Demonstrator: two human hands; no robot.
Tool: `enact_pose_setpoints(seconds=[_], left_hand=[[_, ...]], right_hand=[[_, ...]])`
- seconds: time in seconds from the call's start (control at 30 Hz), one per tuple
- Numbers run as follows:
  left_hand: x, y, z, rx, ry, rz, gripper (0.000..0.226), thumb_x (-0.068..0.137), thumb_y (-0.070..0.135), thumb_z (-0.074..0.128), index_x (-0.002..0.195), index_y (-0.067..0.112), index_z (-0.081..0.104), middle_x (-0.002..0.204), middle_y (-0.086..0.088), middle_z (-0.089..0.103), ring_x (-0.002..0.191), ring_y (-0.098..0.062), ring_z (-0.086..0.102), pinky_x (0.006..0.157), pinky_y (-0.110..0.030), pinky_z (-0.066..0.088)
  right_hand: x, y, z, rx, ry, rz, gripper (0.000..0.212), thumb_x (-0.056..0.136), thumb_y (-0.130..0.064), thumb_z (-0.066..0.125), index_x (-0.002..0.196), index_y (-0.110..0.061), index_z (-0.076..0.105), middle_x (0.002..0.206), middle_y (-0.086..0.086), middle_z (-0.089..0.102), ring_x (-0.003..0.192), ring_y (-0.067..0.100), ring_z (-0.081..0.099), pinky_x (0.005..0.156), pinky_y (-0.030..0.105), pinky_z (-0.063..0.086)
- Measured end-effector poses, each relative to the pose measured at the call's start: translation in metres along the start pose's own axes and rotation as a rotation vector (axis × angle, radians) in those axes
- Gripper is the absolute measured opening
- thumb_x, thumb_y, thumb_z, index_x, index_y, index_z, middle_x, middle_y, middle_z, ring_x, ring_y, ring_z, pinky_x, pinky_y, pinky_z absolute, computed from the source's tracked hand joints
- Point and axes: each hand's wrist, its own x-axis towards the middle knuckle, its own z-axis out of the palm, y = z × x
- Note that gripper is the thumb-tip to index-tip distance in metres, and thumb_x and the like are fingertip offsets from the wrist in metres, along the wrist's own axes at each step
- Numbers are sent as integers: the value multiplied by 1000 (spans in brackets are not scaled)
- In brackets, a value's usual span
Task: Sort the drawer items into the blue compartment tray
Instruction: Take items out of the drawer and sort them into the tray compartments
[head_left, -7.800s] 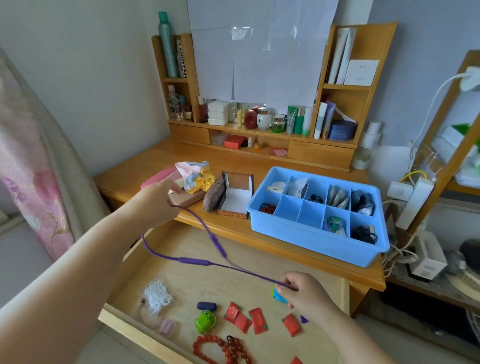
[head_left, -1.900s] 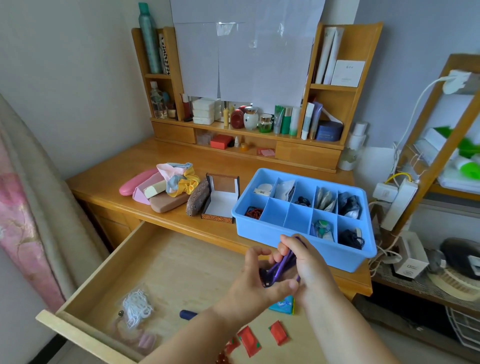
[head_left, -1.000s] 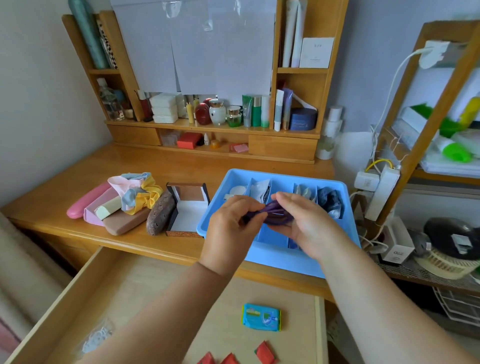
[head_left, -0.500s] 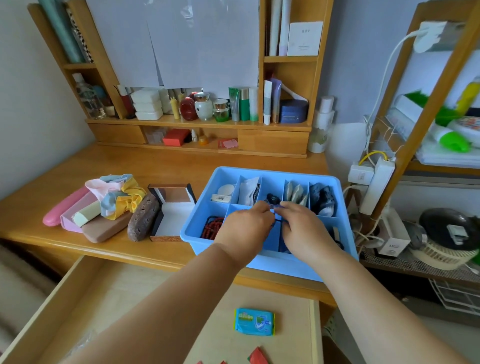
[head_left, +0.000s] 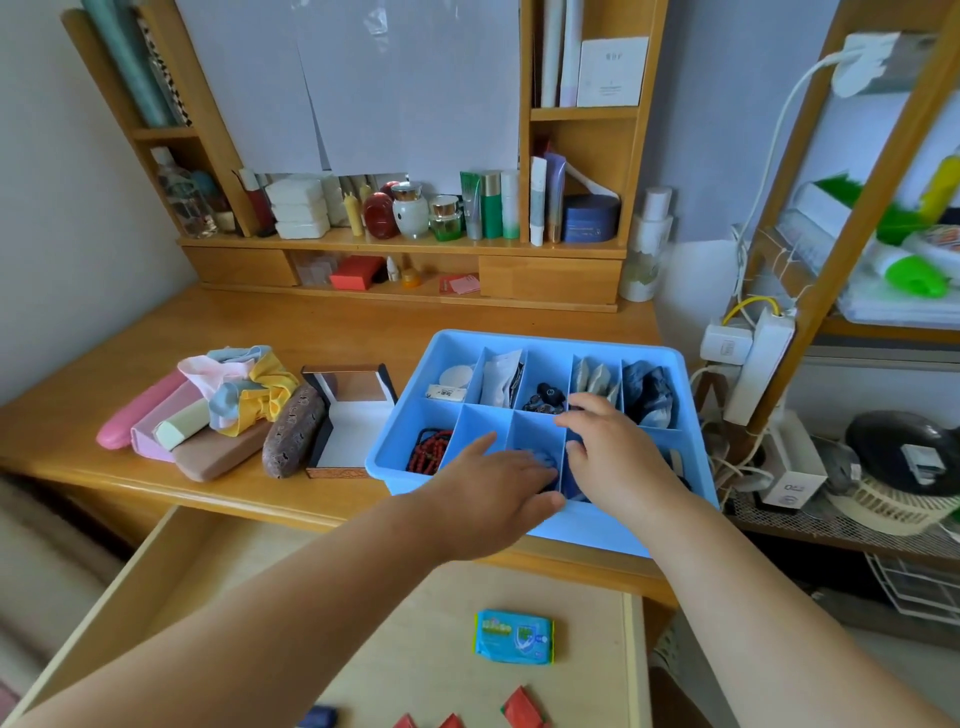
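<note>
Blue plastic walls of the compartment tray (head_left: 691, 415) at the desk's front right corner sit under both my hands. My left hand (head_left: 498, 488) lies palm down, fingers loosely spread, over a front-row middle compartment; whether it grasps anything underneath I cannot tell. My right hand (head_left: 613, 452) hovers released just beside it, fingers relaxed, holding nothing. Red beads (head_left: 428, 449) fill the front left compartment.

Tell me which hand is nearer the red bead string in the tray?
Left. The left hand lies over the front middle compartments, just right of the red bead string in the blue tray. The right hand is farther right, beyond the left hand.
</note>
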Motion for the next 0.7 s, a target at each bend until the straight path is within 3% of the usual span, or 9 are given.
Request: enact_pose_setpoints(seconds=[0.1,0.17,0.23,0.3,0.4,0.5,0.6,0.7], left_hand=[[-5,4,-3,-69,31,-45,46,100,46,31,125,18,58,137,-1,39,121,-14,41,104,-30,31],[-5,4,-6,-93,39,-79,46,98,49,35,126,22,58,132,2,32,119,-13,39,96,-28,37],[-6,5,-6,-45,73,-84,47,96,51,37,127,23,58,124,3,34,118,-11,34,94,-28,40],[-9,9,-4,-48,104,-95,44,96,51,40,125,24,59,118,2,40,111,-13,40,89,-29,43],[-15,12,-1,-104,162,-72,36,95,42,48,120,19,59,109,-1,56,99,-18,54,90,-27,39],[-19,9,-1,-143,157,-66,29,94,40,50,108,19,64,99,1,68,93,-16,57,110,-30,27],[-9,7,-12,-88,53,-106,38,99,41,38,84,16,62,75,-6,64,76,-24,57,97,-42,40],[2,10,-18,99,-65,-51,34,104,30,27,97,16,57,74,-8,56,79,-29,56,104,-45,35]], right_hand=[[-1,1,2,-66,49,-33,33,94,-8,43,119,-12,65,126,-2,54,112,17,52,89,28,43],[-4,1,1,-80,62,-59,33,91,-8,44,114,-13,68,117,-4,59,109,16,52,84,25,42],[-5,0,-1,-99,73,-129,34,88,-8,45,110,-15,70,111,-5,64,108,16,50,88,25,39],[-6,-3,-2,-106,16,-209,32,84,-8,48,99,-19,74,92,-4,68,99,18,51,90,26,37],[-6,-4,-3,-100,-76,-274,23,80,-11,51,74,-20,71,64,-6,58,85,17,47,91,34,36],[-4,-4,-2,-128,-131,-245,26,83,-18,51,82,-29,75,82,-7,64,101,14,43,97,33,30],[0,-3,-3,-28,-106,-194,18,80,-20,62,85,-31,76,86,-7,64,98,16,46,94,33,36],[3,-1,-5,-15,-87,-157,13,78,-27,71,90,-30,74,92,-8,66,96,17,50,89,31,39]])
